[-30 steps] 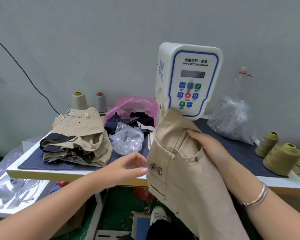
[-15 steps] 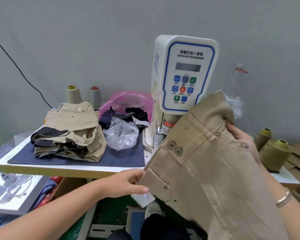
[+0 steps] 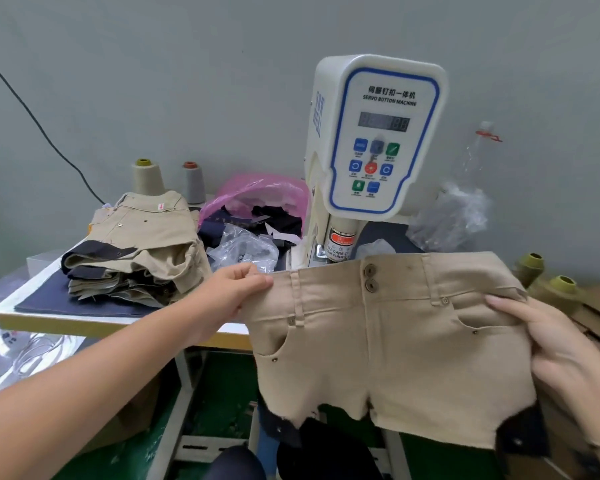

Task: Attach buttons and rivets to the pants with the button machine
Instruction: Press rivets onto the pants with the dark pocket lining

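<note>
I hold the beige shorts (image 3: pixel 388 344) spread out in front of the servo button machine (image 3: pixel 374 150), below its control panel. My left hand (image 3: pixel 234 297) pinches the waistband's left end; my right hand (image 3: pixel 551 344) has its fingers (image 3: pixel 499 304) curled over the right pocket edge. The cloth looks light and limp, so I judge the stiffer waistband the best place to hold. Two buttons (image 3: pixel 370 277) already sit at the fly. Left of the machine on the worktop (image 3: pixel 84 318) lie a clear bag (image 3: pixel 243 249) and stacked garments (image 3: pixel 136 251); thread cones (image 3: pixel 548 282) stand to its right.

Table (image 3: pixel 66 318): navy mat (image 3: pixel 84 303), pants stack (image 3: pixel 132 251).
</note>
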Tool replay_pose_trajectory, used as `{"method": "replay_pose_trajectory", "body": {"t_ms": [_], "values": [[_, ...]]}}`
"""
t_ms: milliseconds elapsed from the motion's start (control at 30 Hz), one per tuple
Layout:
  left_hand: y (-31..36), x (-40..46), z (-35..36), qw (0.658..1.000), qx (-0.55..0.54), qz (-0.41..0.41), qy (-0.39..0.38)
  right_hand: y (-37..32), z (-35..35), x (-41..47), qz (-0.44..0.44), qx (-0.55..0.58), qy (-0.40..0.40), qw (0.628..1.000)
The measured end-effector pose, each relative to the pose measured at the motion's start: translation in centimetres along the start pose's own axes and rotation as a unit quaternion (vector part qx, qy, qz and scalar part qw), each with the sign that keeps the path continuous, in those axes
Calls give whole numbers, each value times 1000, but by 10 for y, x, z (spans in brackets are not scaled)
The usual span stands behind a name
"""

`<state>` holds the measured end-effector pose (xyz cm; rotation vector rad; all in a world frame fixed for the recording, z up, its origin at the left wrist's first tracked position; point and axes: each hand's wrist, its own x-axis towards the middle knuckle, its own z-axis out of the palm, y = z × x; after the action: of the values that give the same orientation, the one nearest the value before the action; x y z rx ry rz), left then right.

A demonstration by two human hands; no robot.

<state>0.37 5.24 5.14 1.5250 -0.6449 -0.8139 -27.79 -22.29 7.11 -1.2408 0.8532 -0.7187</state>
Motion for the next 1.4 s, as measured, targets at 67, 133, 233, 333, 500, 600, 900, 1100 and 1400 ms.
{"method": "replay_pose_trajectory", "body": {"t_ms": [67, 133, 233, 333, 500, 600, 900, 1100, 1400], "values": [[9, -1, 7, 999, -28, 4, 23, 3, 5, -1, -4, -39, 0, 999], [20, -2, 15, 997, -49, 19, 54, 4, 14, -6, -31, -77, 17, 996], [38, -5, 32, 993, -58, 29, 94, 0, 45, -37, -89, -127, -1, 988], [52, -13, 61, 996, -6, 63, 68, 8, 93, -84, -185, -157, -97, 965], [69, -34, 88, 994, 43, 75, -68, 21, 152, -108, -239, -281, -344, 864], [67, -39, 75, 984, 76, 138, -78, 13, 148, -99, -217, -251, -373, 867], [72, -21, 27, 970, -129, 165, -125, 48, 105, -74, -156, -104, -82, 979], [63, -7, 17, 975, -133, 139, -114, 35, 108, -65, 33, 18, -339, 940], [39, -33, 27, 982, 125, 111, 90, 22, 154, -93, -80, 88, -207, 971]]}}
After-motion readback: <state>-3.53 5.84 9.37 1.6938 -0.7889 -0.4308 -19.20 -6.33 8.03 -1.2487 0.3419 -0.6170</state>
